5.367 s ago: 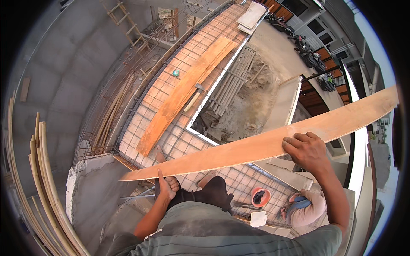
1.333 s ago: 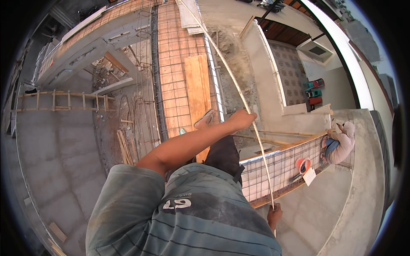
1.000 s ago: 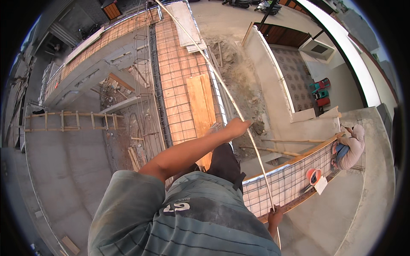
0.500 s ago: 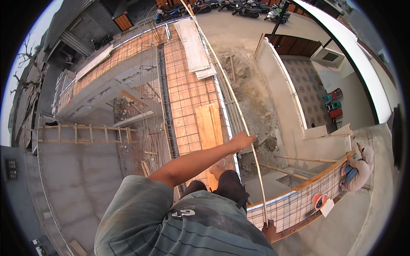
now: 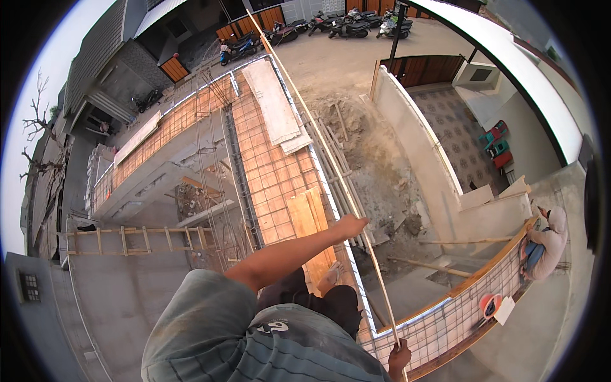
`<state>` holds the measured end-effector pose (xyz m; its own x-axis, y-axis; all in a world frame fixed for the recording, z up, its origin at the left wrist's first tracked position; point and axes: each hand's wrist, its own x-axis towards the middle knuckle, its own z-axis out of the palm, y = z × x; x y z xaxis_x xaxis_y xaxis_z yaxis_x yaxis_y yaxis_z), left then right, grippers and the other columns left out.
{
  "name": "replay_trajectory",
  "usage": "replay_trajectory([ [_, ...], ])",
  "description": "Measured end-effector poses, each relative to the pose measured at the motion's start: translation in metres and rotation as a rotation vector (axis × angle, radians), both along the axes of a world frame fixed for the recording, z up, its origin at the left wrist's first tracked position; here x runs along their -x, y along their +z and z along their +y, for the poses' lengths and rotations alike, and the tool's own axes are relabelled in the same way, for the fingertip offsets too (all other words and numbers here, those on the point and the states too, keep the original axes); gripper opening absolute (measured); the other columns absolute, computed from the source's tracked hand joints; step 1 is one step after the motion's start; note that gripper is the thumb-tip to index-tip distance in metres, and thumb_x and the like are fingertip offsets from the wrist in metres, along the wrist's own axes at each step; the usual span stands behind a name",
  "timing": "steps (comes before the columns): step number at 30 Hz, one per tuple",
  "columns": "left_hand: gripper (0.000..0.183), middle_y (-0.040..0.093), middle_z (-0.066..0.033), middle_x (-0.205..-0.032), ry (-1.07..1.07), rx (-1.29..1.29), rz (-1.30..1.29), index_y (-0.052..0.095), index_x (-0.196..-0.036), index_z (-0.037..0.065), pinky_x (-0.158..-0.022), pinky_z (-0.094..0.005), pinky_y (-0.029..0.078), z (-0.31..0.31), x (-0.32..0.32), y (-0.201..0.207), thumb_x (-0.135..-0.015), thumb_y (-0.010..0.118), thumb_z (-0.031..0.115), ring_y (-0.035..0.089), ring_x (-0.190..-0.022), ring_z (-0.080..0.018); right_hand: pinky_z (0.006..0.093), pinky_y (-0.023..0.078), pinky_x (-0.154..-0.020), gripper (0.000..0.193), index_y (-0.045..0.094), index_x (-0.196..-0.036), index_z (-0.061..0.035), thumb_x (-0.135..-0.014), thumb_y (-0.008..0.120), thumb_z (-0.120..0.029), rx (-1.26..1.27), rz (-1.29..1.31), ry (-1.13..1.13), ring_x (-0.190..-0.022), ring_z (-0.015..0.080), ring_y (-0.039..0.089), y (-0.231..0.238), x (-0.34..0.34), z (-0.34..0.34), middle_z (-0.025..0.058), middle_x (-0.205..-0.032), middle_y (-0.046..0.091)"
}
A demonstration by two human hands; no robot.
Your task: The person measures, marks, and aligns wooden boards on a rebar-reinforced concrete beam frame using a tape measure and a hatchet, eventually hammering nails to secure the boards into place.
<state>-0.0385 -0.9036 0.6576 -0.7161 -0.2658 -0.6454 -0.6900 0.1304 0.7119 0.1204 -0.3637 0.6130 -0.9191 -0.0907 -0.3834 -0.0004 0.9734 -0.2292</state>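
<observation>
A long, thin pale pole [image 5: 380, 285] runs slantwise across the view, from the far motorcycles down to my right side. My left arm reaches across my body, and my left hand [image 5: 351, 226] is closed around the pole at its middle. Lower down, beside my hip, my right hand [image 5: 399, 356] grips the pole near its close end. I am on a raised plywood deck covered by a grid of steel bars [image 5: 264, 172]. One foot [image 5: 331, 277] rests by a bare plywood strip [image 5: 309, 223].
Pale boards [image 5: 273, 102] lie farther along the deck. On its right, the deck edge [image 5: 326, 184] drops to rubble-strewn ground. A co-worker [image 5: 546, 245] crouches at the end of the right-hand barred section, near an orange bucket [image 5: 490, 305]. Upright steel rods [image 5: 210, 184] stand left.
My view has tilted up, bringing the pole's far tip into sight. A foot has come forward beside the plywood strip. Both hands still hold the pole.
</observation>
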Motion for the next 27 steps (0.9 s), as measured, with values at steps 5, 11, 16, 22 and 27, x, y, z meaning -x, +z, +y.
replay_trajectory([
  [5,0.061,0.067,-0.0254,-0.077,-0.05,-0.026,0.01,0.066,-0.074,-0.009,-0.069,-0.0479,0.05,-0.032,0.035,-0.055,-0.093,0.055,0.048,0.068,-0.073,-0.0347,0.0518,0.053,-0.068,0.025,0.072,-0.114,-0.009,-0.09,0.067,-0.014,0.117,0.146,0.139,-0.077,0.0436,0.068,-0.022,0.012,-0.022,0.0218,-0.086,0.071],
  [11,0.055,0.052,-0.0126,-0.056,0.033,-0.101,-0.012,0.059,-0.067,-0.005,-0.051,-0.0449,0.041,-0.091,0.079,-0.159,-0.093,0.056,0.043,0.052,-0.051,-0.023,0.0468,0.054,-0.074,0.025,0.074,-0.112,-0.011,-0.088,0.07,-0.016,0.062,0.155,0.148,-0.084,0.0372,0.068,-0.069,0.038,-0.083,0.017,-0.09,0.072],
  [16,0.054,0.059,-0.0182,-0.062,0.052,-0.118,0.062,0.06,-0.071,-0.008,-0.058,-0.0478,0.045,-0.133,0.113,-0.259,-0.093,0.054,0.041,0.059,-0.057,-0.0302,0.0467,0.054,-0.07,0.022,0.074,-0.111,-0.0109,-0.09,0.069,-0.015,0.1,0.203,0.179,-0.079,0.0377,0.068,-0.146,0.065,-0.128,0.0185,-0.088,0.072],
  [22,0.055,0.068,-0.0273,-0.08,-0.047,0.05,0.104,0.066,-0.084,-0.01,-0.077,-0.0503,0.05,-0.182,0.154,-0.397,-0.093,0.046,0.041,0.068,-0.082,-0.0422,0.0472,0.049,-0.053,0.016,0.072,-0.104,-0.007,-0.093,0.068,-0.017,0.048,0.212,0.268,-0.059,0.0415,0.064,-0.258,0.113,-0.159,0.0226,-0.068,0.064],
  [27,0.05,0.063,-0.02,-0.067,0.059,0.0,0.104,0.062,-0.071,-0.004,-0.061,-0.0473,0.048,-0.21,0.188,-0.504,-0.092,0.047,0.039,0.063,-0.062,-0.0321,0.0478,0.046,-0.052,0.014,0.072,-0.101,-0.0063,-0.092,0.069,-0.016,0.135,0.256,0.272,-0.057,0.0426,0.061,-0.339,0.163,-0.19,0.0237,-0.064,0.06],
])
